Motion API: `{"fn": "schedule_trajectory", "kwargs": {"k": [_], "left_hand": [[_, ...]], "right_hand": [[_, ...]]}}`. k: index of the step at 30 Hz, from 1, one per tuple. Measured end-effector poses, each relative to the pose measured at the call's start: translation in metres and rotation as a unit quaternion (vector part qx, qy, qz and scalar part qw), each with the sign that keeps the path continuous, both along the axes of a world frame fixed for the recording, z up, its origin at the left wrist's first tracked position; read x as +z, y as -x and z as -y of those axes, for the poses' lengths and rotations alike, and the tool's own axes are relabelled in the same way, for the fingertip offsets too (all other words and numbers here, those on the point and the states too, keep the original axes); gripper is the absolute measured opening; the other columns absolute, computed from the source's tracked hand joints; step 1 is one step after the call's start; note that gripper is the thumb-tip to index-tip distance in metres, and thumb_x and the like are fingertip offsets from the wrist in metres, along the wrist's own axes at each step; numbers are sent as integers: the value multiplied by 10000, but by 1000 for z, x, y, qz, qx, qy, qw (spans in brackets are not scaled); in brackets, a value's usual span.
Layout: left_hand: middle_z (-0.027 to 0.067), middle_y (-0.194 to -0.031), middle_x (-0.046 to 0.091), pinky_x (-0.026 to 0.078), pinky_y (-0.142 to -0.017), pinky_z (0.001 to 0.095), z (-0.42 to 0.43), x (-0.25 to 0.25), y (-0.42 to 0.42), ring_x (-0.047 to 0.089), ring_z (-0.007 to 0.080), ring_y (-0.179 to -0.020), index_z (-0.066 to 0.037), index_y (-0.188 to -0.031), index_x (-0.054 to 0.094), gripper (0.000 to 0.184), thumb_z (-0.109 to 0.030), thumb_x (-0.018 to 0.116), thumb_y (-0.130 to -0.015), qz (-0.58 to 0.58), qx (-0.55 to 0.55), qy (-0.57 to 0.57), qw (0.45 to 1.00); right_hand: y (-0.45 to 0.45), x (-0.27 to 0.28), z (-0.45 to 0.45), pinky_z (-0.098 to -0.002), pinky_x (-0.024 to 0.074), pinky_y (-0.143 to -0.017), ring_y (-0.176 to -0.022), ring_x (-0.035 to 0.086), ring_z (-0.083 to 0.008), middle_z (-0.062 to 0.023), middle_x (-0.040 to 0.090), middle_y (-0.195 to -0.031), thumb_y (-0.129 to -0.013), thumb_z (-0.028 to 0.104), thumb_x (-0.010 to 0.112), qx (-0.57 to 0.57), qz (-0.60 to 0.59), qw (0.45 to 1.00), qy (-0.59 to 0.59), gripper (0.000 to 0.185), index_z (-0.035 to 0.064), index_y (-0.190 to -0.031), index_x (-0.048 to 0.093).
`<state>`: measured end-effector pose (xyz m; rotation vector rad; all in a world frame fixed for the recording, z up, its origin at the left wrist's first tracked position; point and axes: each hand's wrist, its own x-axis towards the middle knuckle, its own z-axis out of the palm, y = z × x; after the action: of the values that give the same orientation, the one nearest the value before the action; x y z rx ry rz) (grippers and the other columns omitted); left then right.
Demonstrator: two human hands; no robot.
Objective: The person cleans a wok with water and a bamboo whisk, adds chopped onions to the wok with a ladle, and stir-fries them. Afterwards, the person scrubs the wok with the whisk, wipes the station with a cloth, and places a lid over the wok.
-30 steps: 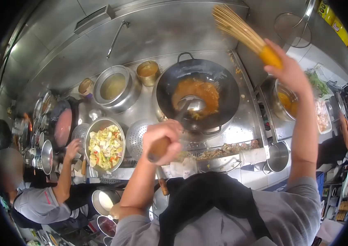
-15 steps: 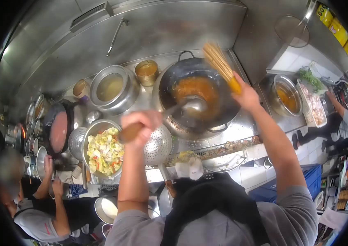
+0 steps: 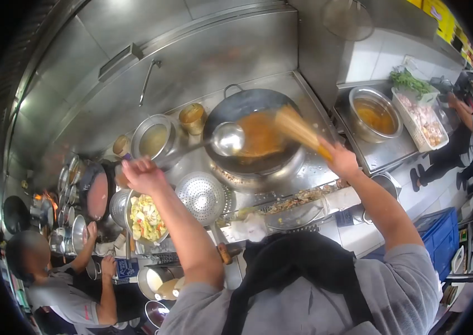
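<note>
Brown sauce point(image 3: 260, 134) is held in the wok point(image 3: 247, 98), with the bamboo brush point(image 3: 299, 126) angled over it. The brush's yellow end is clasped by the right hand point(image 3: 341, 159), fingers closed, probably for distance from heat. The ladle point(image 3: 228, 139) is gripped in the left hand's point(image 3: 146, 174) curled, blurred fingers, its long handle likely giving reach. Lettering on the yellow packets point(image 3: 442, 21) cannot be read.

No text legible; lettering on blue box point(image 3: 127, 269) blurred.

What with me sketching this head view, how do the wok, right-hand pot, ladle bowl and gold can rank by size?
1. Wok
2. Right-hand pot
Ladle bowl and gold can: too alike to rank.
</note>
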<state>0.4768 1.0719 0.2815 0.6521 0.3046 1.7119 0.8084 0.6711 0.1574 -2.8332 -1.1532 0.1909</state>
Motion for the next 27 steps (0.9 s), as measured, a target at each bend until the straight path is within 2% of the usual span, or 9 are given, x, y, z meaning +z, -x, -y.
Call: {"fn": "schedule_trajectory", "kwargs": {"k": [3,8,13,16,17,18,20,22,27], "left_hand": [[-37,-568,312,434,-599,341,37,75,-39,334,129,-506,-156,-676,407,343,-212,611,-946,-41,-133,-252,958],[24,-709,491,489,-708,412,172,202,-116,476,170,-624,-82,-989,563,95,-145,605,-931,-107,-187,-503,837],[96,-925,604,508,-878,438,312,201,-214,593,204,-866,-29,-1117,609,257,-37,668,-867,-257,-252,-599,715],[100,-1006,623,513,-854,386,367,132,-255,592,197,-992,-30,-1092,613,310,-57,732,-807,-415,-312,-567,640],[88,-1018,636,509,-845,376,386,97,-269,604,230,-990,-32,-1080,612,298,-89,716,-806,-405,-291,-662,560],[87,-1058,643,503,-823,406,411,81,-282,596,292,-1013,-59,-1068,619,285,-156,708,-814,-461,-424,-693,357],[125,-973,610,496,-747,446,455,-43,-271,603,351,-878,-93,-1062,630,204,-136,643,-863,-410,-484,-690,349],[77,-879,613,458,-719,462,490,-152,-245,617,285,-846,-187,-954,659,101,-203,571,-906,-338,-473,-741,336],[50,-1030,591,374,-1008,561,543,-325,-222,572,245,-1099,-267,-1106,687,316,-166,620,-814,-439,-460,-737,228]], "right_hand": [[2,-6,65,-465,543,-839,-1020,653,-372,-188,624,-1122,-796,240,696,-30,-75,995,-59,909,409,-1550,216],[13,15,187,-433,485,-955,-1148,595,-400,-207,605,-1292,-766,154,714,-63,-155,928,-334,919,284,-1559,268],[26,22,301,-370,423,-1056,-1280,548,-344,-205,550,-1399,-746,74,734,-168,-249,889,-346,922,184,-1555,305],[41,8,354,-349,426,-1046,-1259,566,-312,-195,574,-1372,-742,58,732,-246,-316,858,-322,926,183,-1556,309],[46,-3,369,-344,429,-1039,-1249,571,-304,-191,585,-1356,-745,57,729,-248,-306,858,-329,922,187,-1556,312],[51,-13,381,-338,431,-1033,-1240,576,-296,-187,597,-1340,-747,56,727,-251,-297,858,-336,918,192,-1556,315],[50,-8,385,-349,469,-966,-1107,632,-282,-168,652,-1230,-752,47,723,-263,-303,852,-336,919,188,-1559,307],[35,34,355,-368,488,-923,-1026,655,-287,-176,665,-1173,-756,49,725,-265,-309,852,-330,923,170,-1561,290],[1,71,207,-398,488,-952,-1097,640,-367,-212,636,-1230,-766,92,765,-69,-121,882,-451,951,146,-1561,247]]}}
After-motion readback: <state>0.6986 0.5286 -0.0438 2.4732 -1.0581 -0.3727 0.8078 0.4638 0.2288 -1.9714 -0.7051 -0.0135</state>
